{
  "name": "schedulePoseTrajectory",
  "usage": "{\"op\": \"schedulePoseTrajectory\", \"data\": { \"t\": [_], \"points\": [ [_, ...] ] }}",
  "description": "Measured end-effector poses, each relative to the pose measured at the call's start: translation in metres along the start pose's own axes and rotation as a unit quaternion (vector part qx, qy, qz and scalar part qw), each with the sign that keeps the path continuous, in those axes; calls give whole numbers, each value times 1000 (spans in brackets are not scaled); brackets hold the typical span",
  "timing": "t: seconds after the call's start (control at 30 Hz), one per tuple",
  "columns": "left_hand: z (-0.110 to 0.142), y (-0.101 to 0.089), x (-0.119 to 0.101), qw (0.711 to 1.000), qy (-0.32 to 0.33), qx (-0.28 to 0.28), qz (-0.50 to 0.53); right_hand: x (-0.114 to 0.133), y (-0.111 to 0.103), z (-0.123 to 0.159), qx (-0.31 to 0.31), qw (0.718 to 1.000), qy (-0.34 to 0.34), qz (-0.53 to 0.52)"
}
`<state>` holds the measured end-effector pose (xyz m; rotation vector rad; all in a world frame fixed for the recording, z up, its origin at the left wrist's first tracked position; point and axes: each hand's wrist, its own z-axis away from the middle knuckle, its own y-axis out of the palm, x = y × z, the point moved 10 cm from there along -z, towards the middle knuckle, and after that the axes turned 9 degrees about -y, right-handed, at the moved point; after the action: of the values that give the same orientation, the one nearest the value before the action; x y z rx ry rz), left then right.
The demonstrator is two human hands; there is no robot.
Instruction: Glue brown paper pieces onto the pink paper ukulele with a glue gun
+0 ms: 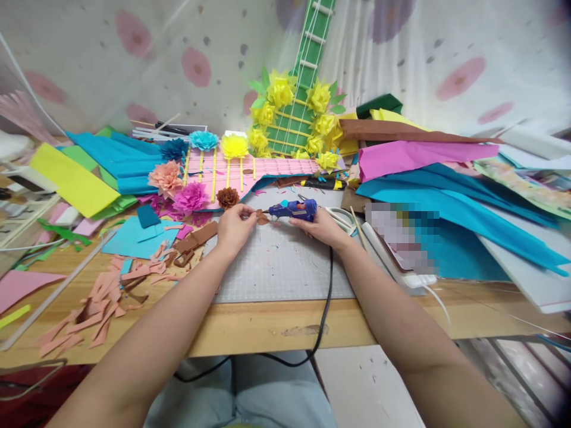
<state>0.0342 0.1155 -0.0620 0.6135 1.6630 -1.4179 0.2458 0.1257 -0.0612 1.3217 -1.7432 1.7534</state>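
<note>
My right hand (319, 226) is wrapped round a blue hot glue gun (292, 209), its nozzle pointing left. Between the pinched fingers of my left hand (236, 229) is a small brown paper piece (262, 217), close to the nozzle tip; whether they touch I cannot tell. Just beyond lies a pink paper guitar (232, 172) with yellow strips across it. Around its edge sit paper flowers, among them a brown flower (228, 198), a magenta flower (191, 198) and a yellow flower (235, 146).
Under my hands lies a grey cutting mat (285, 267). Peach paper scraps (100, 303) cover the table's left side. A green paper guitar (294, 119) with yellow flowers stands behind. Blue paper sheets (455, 196) pile up at right. The gun's black cord (328, 303) hangs over the table edge.
</note>
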Motion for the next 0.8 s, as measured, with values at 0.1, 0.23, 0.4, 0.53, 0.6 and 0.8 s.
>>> {"op": "schedulePoseTrajectory", "data": {
  "t": [0.1,0.23,0.4,0.53,0.6,0.8],
  "points": [
    [-1,1,2,1000,2,-3,-1,-2,0,0,0,1000,11,4],
    [-2,2,3,1000,5,0,-5,0,-1,0,-9,1000,8,3],
    [-1,2,3,1000,0,4,-9,4,-2,0,-18,1000,-5,-3],
    [-1,3,4,1000,2,4,-16,4,-7,0,-40,999,-5,-3],
    [-2,3,4,1000,5,5,-17,5,-8,0,-42,999,-5,-4],
    [1,9,-4,998,41,39,40,3,-8,0,-57,998,-6,-19]
  ]
}}
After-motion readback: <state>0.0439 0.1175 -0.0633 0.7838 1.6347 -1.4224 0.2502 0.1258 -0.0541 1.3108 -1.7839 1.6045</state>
